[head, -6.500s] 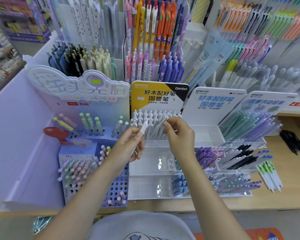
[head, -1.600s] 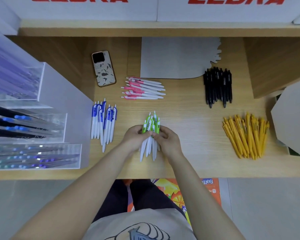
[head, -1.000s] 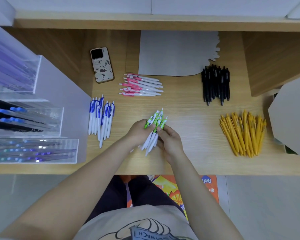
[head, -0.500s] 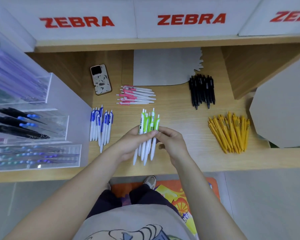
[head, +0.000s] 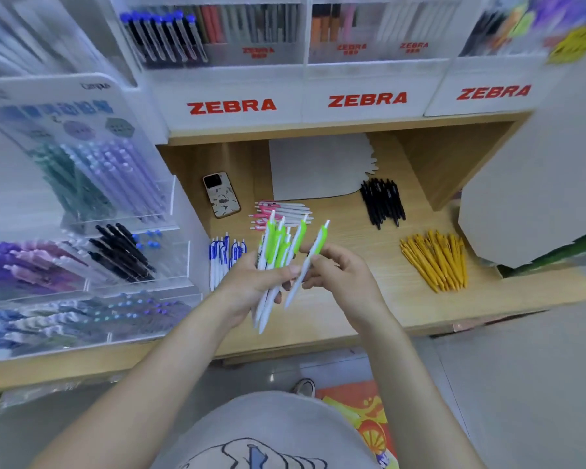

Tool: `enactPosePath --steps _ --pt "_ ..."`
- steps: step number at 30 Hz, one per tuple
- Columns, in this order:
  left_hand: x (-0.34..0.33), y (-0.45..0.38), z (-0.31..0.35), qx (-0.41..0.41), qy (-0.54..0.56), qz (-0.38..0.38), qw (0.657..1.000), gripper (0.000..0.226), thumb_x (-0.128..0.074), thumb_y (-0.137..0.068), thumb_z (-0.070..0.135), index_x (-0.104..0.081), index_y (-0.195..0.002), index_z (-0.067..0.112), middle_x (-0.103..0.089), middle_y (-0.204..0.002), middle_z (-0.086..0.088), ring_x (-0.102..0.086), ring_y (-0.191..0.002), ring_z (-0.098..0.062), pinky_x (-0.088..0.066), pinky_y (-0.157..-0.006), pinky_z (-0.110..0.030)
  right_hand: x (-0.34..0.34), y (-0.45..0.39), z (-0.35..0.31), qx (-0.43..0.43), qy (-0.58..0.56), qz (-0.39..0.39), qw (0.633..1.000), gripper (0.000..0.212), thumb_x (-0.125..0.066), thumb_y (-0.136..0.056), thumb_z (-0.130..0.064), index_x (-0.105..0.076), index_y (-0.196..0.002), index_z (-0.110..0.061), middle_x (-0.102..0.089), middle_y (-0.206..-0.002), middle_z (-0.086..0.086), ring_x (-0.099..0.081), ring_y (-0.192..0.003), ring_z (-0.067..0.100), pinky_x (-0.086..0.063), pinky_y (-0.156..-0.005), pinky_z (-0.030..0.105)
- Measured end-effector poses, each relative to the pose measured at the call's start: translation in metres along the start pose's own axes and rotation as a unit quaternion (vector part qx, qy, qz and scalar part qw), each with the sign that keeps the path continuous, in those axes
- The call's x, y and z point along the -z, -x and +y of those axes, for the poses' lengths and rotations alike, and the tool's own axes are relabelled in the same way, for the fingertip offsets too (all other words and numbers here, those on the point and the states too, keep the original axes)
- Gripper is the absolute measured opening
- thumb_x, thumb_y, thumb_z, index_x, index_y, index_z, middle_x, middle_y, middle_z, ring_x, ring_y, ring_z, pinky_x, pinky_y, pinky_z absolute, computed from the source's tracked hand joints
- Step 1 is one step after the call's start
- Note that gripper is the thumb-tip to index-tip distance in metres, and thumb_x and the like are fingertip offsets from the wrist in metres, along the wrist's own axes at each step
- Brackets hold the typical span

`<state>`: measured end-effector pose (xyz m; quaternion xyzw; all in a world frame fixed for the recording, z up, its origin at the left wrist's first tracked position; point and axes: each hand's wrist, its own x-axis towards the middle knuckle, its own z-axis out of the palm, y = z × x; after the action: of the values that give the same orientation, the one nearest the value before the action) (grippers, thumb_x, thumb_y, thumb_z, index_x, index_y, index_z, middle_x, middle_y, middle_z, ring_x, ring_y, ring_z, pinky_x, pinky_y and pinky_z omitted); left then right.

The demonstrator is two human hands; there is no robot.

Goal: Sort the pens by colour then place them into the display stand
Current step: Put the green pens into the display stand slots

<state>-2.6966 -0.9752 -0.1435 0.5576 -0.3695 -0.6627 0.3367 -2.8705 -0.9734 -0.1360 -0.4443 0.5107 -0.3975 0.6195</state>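
Observation:
My left hand (head: 251, 286) grips a bundle of white pens with green clips (head: 275, 252), lifted above the wooden shelf (head: 362, 299). My right hand (head: 339, 275) pinches one green-clip pen (head: 310, 262) at the bundle's right side, fanned slightly apart from the rest. Sorted piles lie on the shelf: blue-clip pens (head: 222, 257), pink-clip pens (head: 285, 209), black pens (head: 383, 201) and yellow pens (head: 437, 258). The white ZEBRA display stand (head: 366, 99) sits above the shelf, with pens in its clear compartments.
A phone (head: 221, 195) lies at the back left of the shelf beside a white card sheet (head: 318, 167). Clear acrylic pen racks (head: 92, 252) stand to the left. A grey board (head: 535, 198) leans at the right.
Both hands have lifted the green pens higher off the shelf. The view has tilted up, bringing the ZEBRA stand's compartments into sight. One pen has fanned out to the right.

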Motion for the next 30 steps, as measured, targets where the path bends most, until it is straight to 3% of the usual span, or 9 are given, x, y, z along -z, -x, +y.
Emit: enactPosePath --steps 2,7,11,15,20,23,30 --pt "0.019 0.021 0.003 -0.035 -0.030 0.012 0.999 0.040 -0.086 -0.076 0.021 -0.066 -0.110 0.014 -0.073 -0.086 -0.003 -0.066 -0.070 -0.016 -0.053 -0.057 -0.028 -0.025 0.014 -0.008 0.033 0.004 -0.003 0.999 0.021 -0.048 -0.097 -0.002 -0.067 -0.103 0.002 -0.071 -0.090 0.023 -0.070 -0.081 0.033 -0.055 -0.070 0.031" --pt "0.085 0.091 0.000 -0.104 -0.015 0.042 0.994 0.029 -0.081 -0.080 0.015 -0.067 -0.105 0.011 -0.072 -0.073 0.003 -0.062 -0.057 -0.012 -0.049 -0.051 -0.027 -0.117 0.048 -0.016 0.071 0.030 0.002 0.997 0.021 -0.052 -0.095 0.000 -0.072 -0.100 -0.004 -0.072 -0.092 0.021 -0.066 -0.076 0.026 -0.055 -0.067 0.032" --pt "0.159 0.157 -0.015 -0.128 0.043 0.087 0.987 0.027 -0.080 -0.080 0.009 -0.066 -0.104 0.015 -0.075 -0.079 0.005 -0.070 -0.069 -0.011 -0.055 -0.058 -0.026 -0.208 0.080 -0.015 0.060 0.009 -0.017 0.998 0.013 -0.057 -0.093 0.002 -0.069 -0.095 0.003 -0.069 -0.078 0.015 -0.065 -0.066 0.021 -0.053 -0.063 0.031" --pt "0.229 0.211 -0.028 -0.140 0.055 0.119 0.981 0.025 -0.081 -0.079 0.012 -0.069 -0.100 0.015 -0.077 -0.087 -0.003 -0.073 -0.078 -0.019 -0.060 -0.063 -0.029 -0.289 0.105 -0.015 0.056 0.021 -0.051 0.997 0.009 -0.061 -0.092 0.001 -0.069 -0.088 -0.002 -0.068 -0.069 0.009 -0.065 -0.065 0.021 -0.056 -0.063 0.030" --pt "0.290 0.250 -0.037 -0.131 0.044 0.118 0.983 0.036 -0.089 -0.072 0.025 -0.070 -0.102 0.018 -0.077 -0.090 -0.001 -0.074 -0.083 -0.016 -0.059 -0.073 -0.030 -0.356 0.116 -0.022 0.064 0.012 -0.058 0.996 0.006 -0.062 -0.092 -0.002 -0.066 -0.089 -0.006 -0.066 -0.063 0.004 -0.066 -0.058 0.017 -0.055 -0.057 0.026" --pt "0.316 0.254 -0.039 -0.135 0.056 0.122 0.982 0.035 -0.087 -0.073 0.021 -0.071 -0.104 0.017 -0.078 -0.094 -0.002 -0.074 -0.087 -0.018 -0.057 -0.079 -0.033 -0.382 0.111 -0.025 0.080 0.045 -0.073 0.993 0.006 -0.061 -0.094 -0.004 -0.066 -0.096 -0.004 -0.065 -0.066 0.009 -0.065 -0.059 0.019 -0.055 -0.059 0.028" --pt "0.371 0.234 -0.027 -0.125 0.087 0.209 0.966 0.011 -0.077 -0.085 0.011 -0.067 -0.088 0.011 -0.071 -0.067 -0.011 -0.063 -0.054 -0.019 -0.049 -0.048 -0.027 -0.413 0.057 -0.039 0.152 0.042 -0.015 0.987 0.012 -0.062 -0.094 -0.006 -0.071 -0.096 -0.013 -0.070 -0.070 0.002 -0.066 -0.063 0.016 -0.054 -0.060 0.023"
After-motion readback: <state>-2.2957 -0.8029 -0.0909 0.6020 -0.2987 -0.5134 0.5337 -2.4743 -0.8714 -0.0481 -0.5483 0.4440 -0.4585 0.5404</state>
